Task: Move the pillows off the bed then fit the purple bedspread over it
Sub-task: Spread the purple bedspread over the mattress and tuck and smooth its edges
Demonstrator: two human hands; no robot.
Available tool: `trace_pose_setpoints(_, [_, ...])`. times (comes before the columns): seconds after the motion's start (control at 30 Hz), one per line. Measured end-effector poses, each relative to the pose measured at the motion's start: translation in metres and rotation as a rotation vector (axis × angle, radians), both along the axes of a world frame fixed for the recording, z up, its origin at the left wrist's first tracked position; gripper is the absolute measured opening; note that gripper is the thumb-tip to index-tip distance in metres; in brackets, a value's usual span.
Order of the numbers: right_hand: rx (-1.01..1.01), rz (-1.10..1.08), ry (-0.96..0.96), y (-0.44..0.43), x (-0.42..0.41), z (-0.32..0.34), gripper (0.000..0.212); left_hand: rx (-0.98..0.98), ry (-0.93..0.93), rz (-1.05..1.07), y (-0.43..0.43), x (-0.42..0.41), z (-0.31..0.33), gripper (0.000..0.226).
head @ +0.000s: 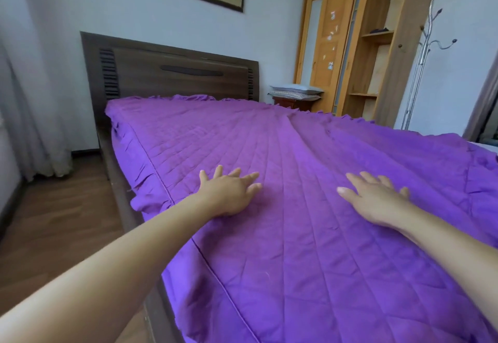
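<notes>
purple bedspread (296, 235) lies over the bed (118, 189), long axis from lower right up to the headboard (172, 73) upper left | our left hand (229, 191) and right hand (377, 199) press flat on it mid-frame, fingers (252, 177) spread wide, holding nothing | pillows (295, 92) stacked right of headboard | we cannot see the bedspread's right and bottom edges, cut off
</notes>
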State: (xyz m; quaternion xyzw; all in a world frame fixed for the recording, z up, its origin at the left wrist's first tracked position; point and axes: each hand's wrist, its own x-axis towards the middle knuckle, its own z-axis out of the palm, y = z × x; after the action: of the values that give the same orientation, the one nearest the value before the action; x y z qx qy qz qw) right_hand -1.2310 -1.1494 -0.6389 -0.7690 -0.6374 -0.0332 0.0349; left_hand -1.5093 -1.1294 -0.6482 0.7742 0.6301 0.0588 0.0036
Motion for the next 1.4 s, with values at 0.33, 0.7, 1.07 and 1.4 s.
trace_pose_setpoints(0.33, [-0.063,0.415,-0.082,0.006,-0.076,-0.047,0.097,-0.002,0.071,-0.036,0.004,0.01,-0.033,0.069])
trace_pose_setpoints(0.7, [-0.136,0.22,0.12,-0.016,-0.087,-0.032,0.061,-0.168,0.072,-0.01,-0.006,0.012,-0.013,0.062])
trace_pose_setpoints(1.07, [-0.148,0.195,0.16,-0.043,-0.079,-0.043,0.059,-0.171,0.001,-0.005,-0.029,0.001,-0.019,0.072])
trace_pose_setpoints(1.4, [-0.081,0.165,0.116,-0.044,-0.084,-0.037,0.051,-0.286,0.043,0.029,-0.03,0.005,-0.02,0.058])
